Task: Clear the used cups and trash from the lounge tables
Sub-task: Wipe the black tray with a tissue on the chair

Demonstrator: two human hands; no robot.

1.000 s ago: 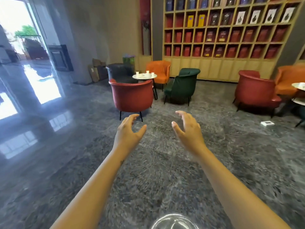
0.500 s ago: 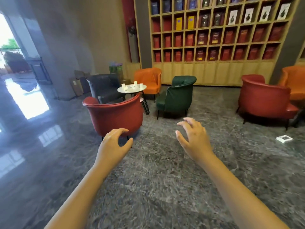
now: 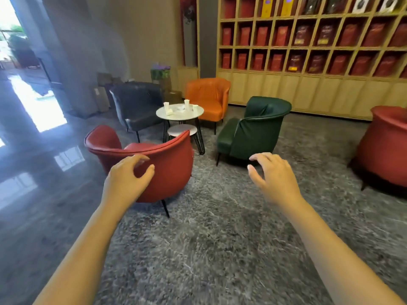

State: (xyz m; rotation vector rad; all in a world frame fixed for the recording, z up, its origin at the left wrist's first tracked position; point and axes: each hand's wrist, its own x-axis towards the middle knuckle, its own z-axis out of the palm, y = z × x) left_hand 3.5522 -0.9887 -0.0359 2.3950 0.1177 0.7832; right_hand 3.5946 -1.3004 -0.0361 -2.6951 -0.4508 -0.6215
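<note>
A small round white table [image 3: 182,116] stands among four armchairs ahead of me. On it are white paper cups, one at the left [image 3: 166,105], one at the back [image 3: 186,102] and one at the right [image 3: 195,107], plus crumpled white trash [image 3: 169,112] and a clear item in the middle. My left hand [image 3: 127,180] and my right hand [image 3: 274,179] reach forward at waist height, fingers curled and apart, holding nothing. Both are well short of the table.
A red chair [image 3: 152,164] stands right in front of my left hand, its back toward me. A green chair [image 3: 255,130], an orange chair [image 3: 209,97] and a dark chair [image 3: 137,104] ring the table. Another red chair [image 3: 385,146] is at the right. Shelving lines the back wall.
The chairs and table have come much closer and shifted right in view as I walked forward. Both hands stay raised and empty.
</note>
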